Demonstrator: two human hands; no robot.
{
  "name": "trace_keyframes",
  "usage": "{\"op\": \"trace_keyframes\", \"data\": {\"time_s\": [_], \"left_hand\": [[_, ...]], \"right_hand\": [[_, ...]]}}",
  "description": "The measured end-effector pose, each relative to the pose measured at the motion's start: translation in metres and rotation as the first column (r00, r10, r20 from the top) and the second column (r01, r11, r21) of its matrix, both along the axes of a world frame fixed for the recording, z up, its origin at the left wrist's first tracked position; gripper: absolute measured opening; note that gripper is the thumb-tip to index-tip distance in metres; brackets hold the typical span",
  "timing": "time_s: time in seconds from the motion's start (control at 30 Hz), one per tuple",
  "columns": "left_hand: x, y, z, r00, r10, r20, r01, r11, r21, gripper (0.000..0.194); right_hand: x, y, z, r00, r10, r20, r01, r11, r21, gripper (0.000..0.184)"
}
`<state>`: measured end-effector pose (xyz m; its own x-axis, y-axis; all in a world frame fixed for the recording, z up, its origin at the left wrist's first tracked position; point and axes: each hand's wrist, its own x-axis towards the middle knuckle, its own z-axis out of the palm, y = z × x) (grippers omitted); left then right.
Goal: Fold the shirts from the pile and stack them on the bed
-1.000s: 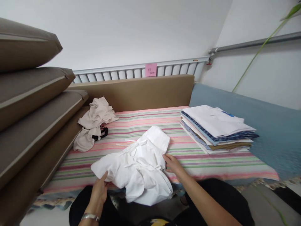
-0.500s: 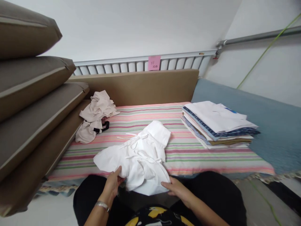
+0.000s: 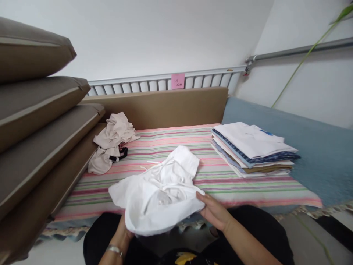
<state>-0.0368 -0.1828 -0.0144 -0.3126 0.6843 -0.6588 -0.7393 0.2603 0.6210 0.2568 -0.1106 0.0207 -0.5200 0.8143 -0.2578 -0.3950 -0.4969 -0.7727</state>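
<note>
A crumpled white garment with thin ties (image 3: pixel 165 191) lies partly on the striped cloth, its near edge lifted over the bed's front edge. My right hand (image 3: pixel 213 210) pinches its lower right corner, thumb on top. At the lower left of the garment is my left hand (image 3: pixel 124 230), closed on the fabric, its fingers mostly hidden beneath. The near hem hangs in a wide curve between both hands, and the garment's inside shows.
A stack of folded clothes (image 3: pixel 253 147) sits to the right on the striped cloth (image 3: pixel 176 136). Crumpled pale pink clothes (image 3: pixel 116 132) with a black strap lie at the left. Large brown cushions (image 3: pixel 44 121) rise at the far left; a brown board (image 3: pixel 165 108) stands behind.
My right hand has lifted the garment's near right corner upward and slightly right. My left hand has shifted lower left and slipped beneath the fabric. The near hem has spread wider.
</note>
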Motion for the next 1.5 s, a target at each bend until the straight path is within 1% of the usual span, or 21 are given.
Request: {"op": "trace_keyframes", "data": {"time_s": [0.07, 0.13, 0.2, 0.33, 0.4, 0.5, 0.6, 0.7, 0.77, 0.83, 0.87, 0.97, 1.03, 1.07, 1.13, 1.2, 1.27, 1.33, 1.4, 1.47, 1.5], "left_hand": [[0.01, -0.002, -0.017, 1.0, -0.028, -0.005, 0.028, 1.0, -0.014, 0.03], [0.016, -0.004, -0.027, 0.998, -0.056, -0.013, 0.056, 0.998, -0.021, 0.035], [0.017, -0.005, -0.026, 0.998, -0.069, 0.011, 0.069, 0.998, 0.01, 0.038], [0.013, -0.01, -0.016, 0.984, -0.141, 0.109, 0.124, 0.981, 0.147, 0.048], [0.013, -0.013, -0.016, 0.984, -0.158, 0.08, 0.146, 0.981, 0.129, 0.05], [0.015, -0.014, -0.016, 0.996, -0.08, -0.045, 0.082, 0.996, 0.043, 0.058], [0.014, -0.01, 0.001, 0.996, -0.013, -0.093, 0.02, 0.997, 0.068, 0.054], [0.009, -0.004, 0.036, 0.995, -0.015, -0.101, 0.029, 0.989, 0.147, 0.038], [0.007, -0.002, 0.06, 0.997, -0.003, -0.082, 0.017, 0.986, 0.165, 0.032], [0.009, -0.003, 0.079, 0.999, 0.006, -0.036, 0.001, 0.985, 0.174, 0.026], [0.011, -0.003, 0.086, 1.0, 0.007, -0.017, -0.004, 0.984, 0.178, 0.022], [0.019, -0.008, 0.1, 0.999, 0.04, -0.025, -0.035, 0.984, 0.174, 0.018], [0.024, -0.011, 0.105, 0.997, 0.061, -0.051, -0.052, 0.986, 0.16, 0.022], [0.026, -0.012, 0.106, 0.996, 0.073, -0.06, -0.063, 0.986, 0.153, 0.026], [0.029, -0.016, 0.107, 0.994, 0.086, -0.068, -0.076, 0.987, 0.141, 0.033], [0.029, -0.02, 0.106, 0.995, 0.086, -0.058, -0.078, 0.987, 0.139, 0.037], [0.027, -0.025, 0.103, 0.997, 0.068, -0.02, -0.064, 0.987, 0.146, 0.034], [0.022, -0.029, 0.098, 0.998, 0.054, 0.025, -0.058, 0.986, 0.154, 0.032], [0.013, -0.033, 0.088, 0.997, 0.078, 0.013, -0.079, 0.984, 0.159, 0.034], [0.001, -0.035, 0.072, 0.99, 0.137, -0.043, -0.129, 0.978, 0.163, 0.038], [-0.005, -0.036, 0.062, 0.983, 0.167, -0.072, -0.154, 0.975, 0.161, 0.04]], "right_hand": [[-0.002, -0.004, -0.004, 1.0, 0.005, -0.013, -0.005, 1.0, -0.006, 0.033], [-0.004, -0.007, -0.007, 1.0, 0.008, -0.016, -0.008, 1.0, -0.006, 0.032], [-0.004, -0.007, -0.008, 1.0, 0.003, -0.015, -0.003, 1.0, -0.007, 0.031], [-0.005, -0.006, -0.008, 1.0, -0.011, 0.0, 0.011, 1.0, -0.009, 0.029], [-0.007, -0.006, -0.01, 1.0, -0.005, 0.024, 0.005, 1.0, -0.008, 0.03], [-0.007, -0.009, -0.019, 0.993, 0.007, 0.118, -0.006, 1.0, -0.01, 0.037], [-0.003, -0.007, -0.038, 0.938, -0.014, 0.346, 0.02, 1.0, -0.012, 0.044], [0.003, 0.001, -0.062, 0.806, -0.088, 0.585, 0.086, 0.996, 0.032, 0.048], [0.005, 0.006, -0.073, 0.728, -0.141, 0.671, 0.063, 0.988, 0.139, 0.04], [0.004, 0.008, -0.077, 0.674, -0.22, 0.705, -0.034, 0.945, 0.327, 0.029], [0.002, 0.007, -0.077, 0.648, -0.278, 0.709, -0.088, 0.897, 0.432, 0.027], [-0.007, -0.002, -0.068, 0.543, -0.468, 0.697, -0.22, 0.722, 0.656, 0.045], [-0.014, -0.009, -0.064, 0.453, -0.547, 0.704, -0.317, 0.639, 0.701, 0.06], [-0.018, -0.013, -0.063, 0.407, -0.562, 0.721, -0.368, 0.621, 0.692, 0.067], [-0.027, -0.016, -0.065, 0.304, -0.559, 0.771, -0.455, 0.626, 0.633, 0.077], [-0.036, -0.015, -0.067, 0.212, -0.552, 0.806, -0.509, 0.642, 0.573, 0.079], [-0.044, -0.01, -0.067, 0.156, -0.586, 0.795, -0.542, 0.623, 0.565, 0.076], [-0.048, -0.003, -0.063, 0.141, -0.642, 0.754, -0.563, 0.575, 0.594, 0.064], [-0.05, 0.006, -0.058, 0.15, -0.679, 0.718, -0.579, 0.529, 0.621, 0.046], [-0.048, 0.014, -0.055, 0.169, -0.689, 0.705, -0.587, 0.504, 0.634, 0.033], [-0.046, 0.018, -0.054, 0.182, -0.691, 0.699, -0.584, 0.496, 0.642, 0.031]]}}
